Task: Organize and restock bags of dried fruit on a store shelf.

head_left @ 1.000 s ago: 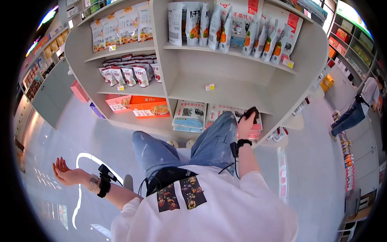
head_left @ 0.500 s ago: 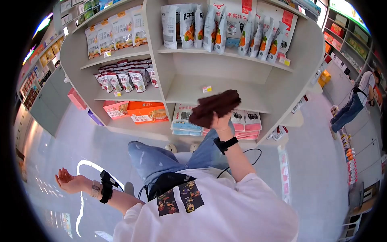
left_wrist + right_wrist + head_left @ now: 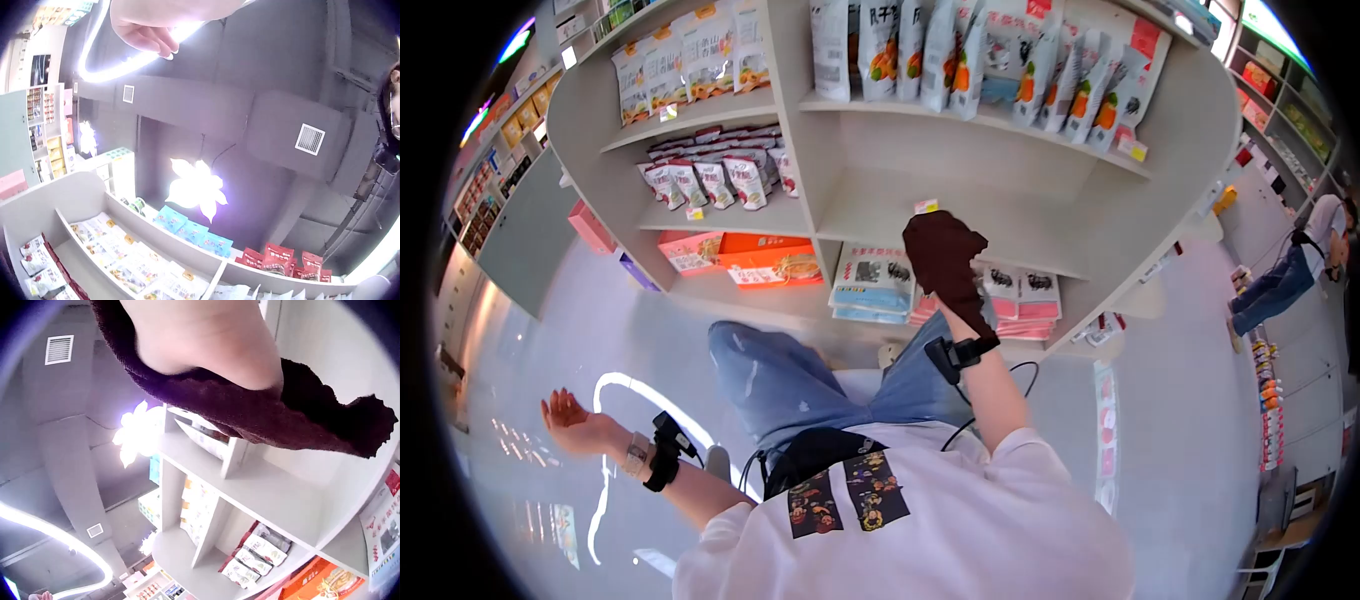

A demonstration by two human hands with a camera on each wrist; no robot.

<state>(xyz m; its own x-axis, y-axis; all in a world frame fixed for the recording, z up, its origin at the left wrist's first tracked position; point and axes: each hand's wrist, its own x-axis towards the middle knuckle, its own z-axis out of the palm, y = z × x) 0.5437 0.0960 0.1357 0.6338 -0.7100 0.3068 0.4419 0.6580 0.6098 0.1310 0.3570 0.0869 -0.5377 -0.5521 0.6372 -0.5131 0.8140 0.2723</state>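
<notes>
Right hand (image 3: 215, 347) holds maroon cloth (image 3: 940, 255) at head view's 2 o'clock, shelf price tag (image 3: 926, 206) at its 12; fingertips hidden. Left hand (image 3: 580, 424) at 8 o'clock, fingers loosely curled.

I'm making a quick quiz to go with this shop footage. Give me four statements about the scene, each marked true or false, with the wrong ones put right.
1. The dark brown cloth covers much of the right hand in the head view. True.
2. The left hand also touches the cloth. False: it is held out to the side, away from it.
3. The red-and-white pouches stand above the white-and-yellow bags. False: they are one shelf below them.
4. The orange box sits below the pouches. True.
</notes>
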